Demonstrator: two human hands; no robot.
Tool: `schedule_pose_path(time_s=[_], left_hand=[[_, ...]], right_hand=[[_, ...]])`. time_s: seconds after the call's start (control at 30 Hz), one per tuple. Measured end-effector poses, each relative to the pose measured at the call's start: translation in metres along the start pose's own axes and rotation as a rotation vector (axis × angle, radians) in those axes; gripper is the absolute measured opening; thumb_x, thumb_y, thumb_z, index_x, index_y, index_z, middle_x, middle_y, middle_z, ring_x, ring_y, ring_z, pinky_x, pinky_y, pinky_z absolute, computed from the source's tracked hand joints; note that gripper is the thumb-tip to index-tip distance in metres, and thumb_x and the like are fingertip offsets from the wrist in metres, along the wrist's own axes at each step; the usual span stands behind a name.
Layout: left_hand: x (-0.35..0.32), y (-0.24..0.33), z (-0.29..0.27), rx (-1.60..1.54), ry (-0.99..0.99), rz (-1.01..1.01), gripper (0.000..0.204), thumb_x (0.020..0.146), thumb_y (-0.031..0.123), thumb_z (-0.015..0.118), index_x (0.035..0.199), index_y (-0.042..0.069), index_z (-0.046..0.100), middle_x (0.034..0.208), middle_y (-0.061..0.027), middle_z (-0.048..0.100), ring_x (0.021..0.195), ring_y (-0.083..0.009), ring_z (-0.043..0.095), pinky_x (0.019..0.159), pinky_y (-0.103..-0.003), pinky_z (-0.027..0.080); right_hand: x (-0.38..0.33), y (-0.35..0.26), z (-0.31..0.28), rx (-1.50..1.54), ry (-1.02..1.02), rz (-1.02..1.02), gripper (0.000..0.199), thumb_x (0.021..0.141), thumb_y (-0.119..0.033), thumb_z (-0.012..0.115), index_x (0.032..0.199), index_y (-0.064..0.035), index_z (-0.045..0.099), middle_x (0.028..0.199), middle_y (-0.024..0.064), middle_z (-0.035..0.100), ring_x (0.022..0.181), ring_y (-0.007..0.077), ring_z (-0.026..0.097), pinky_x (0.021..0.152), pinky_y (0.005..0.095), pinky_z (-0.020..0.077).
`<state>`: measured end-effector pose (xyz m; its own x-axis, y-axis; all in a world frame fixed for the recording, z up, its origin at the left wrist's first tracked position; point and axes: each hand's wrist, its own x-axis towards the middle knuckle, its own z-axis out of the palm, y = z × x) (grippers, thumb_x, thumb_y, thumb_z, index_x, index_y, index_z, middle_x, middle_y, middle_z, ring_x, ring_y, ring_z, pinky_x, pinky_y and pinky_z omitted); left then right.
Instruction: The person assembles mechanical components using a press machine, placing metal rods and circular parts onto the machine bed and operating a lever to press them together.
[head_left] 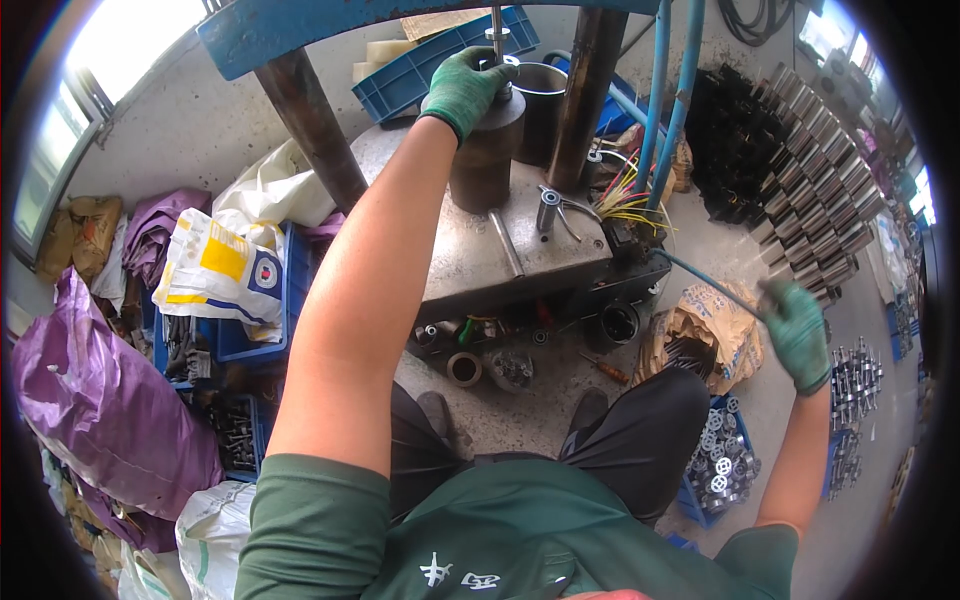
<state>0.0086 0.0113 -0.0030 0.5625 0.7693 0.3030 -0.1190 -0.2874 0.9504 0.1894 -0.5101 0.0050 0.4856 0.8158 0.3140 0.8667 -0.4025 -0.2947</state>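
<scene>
My left hand (466, 90), in a green glove, reaches out over a thick steel cylinder (486, 165) standing on the press bed. Its fingers close around an upright metal shaft (503, 90) at the cylinder's top; the fingertips are partly hidden. Above that, a thin rod (497, 24) with a round collar points upward. Out to the right, my right hand (799, 338), also gloved and a little blurred, grips the end of a long blue lever (712, 283). That lever runs back to the machine beside the bed.
A short bar (506, 244) and a small metal fitting (548, 212) are on the press bed (455, 270). Blue posts and coloured wires (630, 203) stand at its right. Stacked steel tubes (815, 190) rise farther right. A paper sack (735, 325) and a crate of wheel-shaped parts (720, 465) lie nearby.
</scene>
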Motion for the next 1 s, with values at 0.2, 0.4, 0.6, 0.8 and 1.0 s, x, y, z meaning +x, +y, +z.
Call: schedule_pose_path(time_s=[0.2, 0.4, 0.6, 0.8, 1.0], left_hand=[[-0.001, 0.001, -0.001, 0.109, 0.023, 0.04, 0.038, 0.096, 0.015, 0.083, 0.129, 0.0, 0.071, 0.105, -0.0072, 0.077, 0.087, -0.013, 0.073, 0.084, -0.028, 0.063], [-0.003, 0.001, 0.004, 0.076, -0.011, 0.053, 0.042, 0.096, 0.015, 0.083, 0.133, 0.0, 0.069, 0.106, -0.0086, 0.077, 0.088, -0.014, 0.073, 0.084, -0.028, 0.063], [0.009, -0.01, -0.007, 0.376, 0.008, 0.139, 0.054, 0.089, 0.019, 0.09, 0.137, 0.006, 0.068, 0.114, -0.0098, 0.076, 0.096, -0.0155, 0.074, 0.091, -0.03, 0.061], [-0.055, 0.009, 0.018, 0.541, 0.196, 0.624, 0.051, 0.078, 0.014, 0.092, 0.123, 0.005, 0.07, 0.124, -0.0168, 0.068, 0.109, -0.0342, 0.072, 0.093, -0.041, 0.059], [-0.213, -0.006, 0.017, 0.401, -0.156, 0.621, 0.067, 0.077, 0.005, 0.092, 0.138, 0.008, 0.065, 0.135, -0.0131, 0.064, 0.113, -0.0285, 0.071, 0.091, -0.038, 0.063]], right_hand=[[0.132, 0.014, -0.016, -0.092, 0.689, -0.267, 0.027, 0.101, -0.021, 0.07, 0.121, -0.0053, 0.076, 0.11, 0.0156, 0.078, 0.097, 0.0272, 0.076, 0.087, 0.0374, 0.0597], [0.201, 0.011, -0.016, -0.127, 0.666, -0.159, 0.033, 0.104, -0.033, 0.071, 0.124, -0.0082, 0.077, 0.112, 0.0131, 0.08, 0.099, 0.0252, 0.078, 0.089, 0.0355, 0.0614], [0.2, -0.016, -0.018, -0.201, 0.554, -0.087, 0.033, 0.103, -0.032, 0.07, 0.124, -0.0076, 0.076, 0.119, 0.0158, 0.078, 0.107, 0.0323, 0.076, 0.094, 0.0393, 0.0595], [0.166, -0.01, -0.026, -0.413, 0.544, -0.21, 0.03, 0.096, -0.027, 0.076, 0.118, -0.0063, 0.078, 0.114, 0.013, 0.079, 0.111, 0.0287, 0.074, 0.108, 0.0417, 0.0533], [0.085, -0.007, -0.023, -0.496, 0.488, -0.423, 0.025, 0.093, -0.023, 0.076, 0.114, -0.009, 0.072, 0.114, 0.0117, 0.076, 0.115, 0.0279, 0.071, 0.121, 0.0481, 0.0395]])
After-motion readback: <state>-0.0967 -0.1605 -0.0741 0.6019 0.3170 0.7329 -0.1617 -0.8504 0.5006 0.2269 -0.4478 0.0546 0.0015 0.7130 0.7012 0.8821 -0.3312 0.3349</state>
